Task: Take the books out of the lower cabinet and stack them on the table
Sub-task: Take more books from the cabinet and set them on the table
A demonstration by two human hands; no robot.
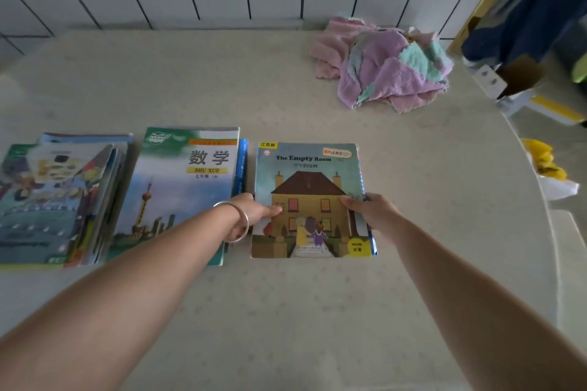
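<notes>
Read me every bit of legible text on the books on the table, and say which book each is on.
"The Empty Room": title on the house-cover book, gripped by left hand and right hand.
"江苏版": yellow tag, same cover's top left corner.
"数学": title on the mathematics textbook.
"SHU XUE": yellow band under that title.
Too blurred: house-cover subtitle and stickers, blue spine, left stack.
</notes>
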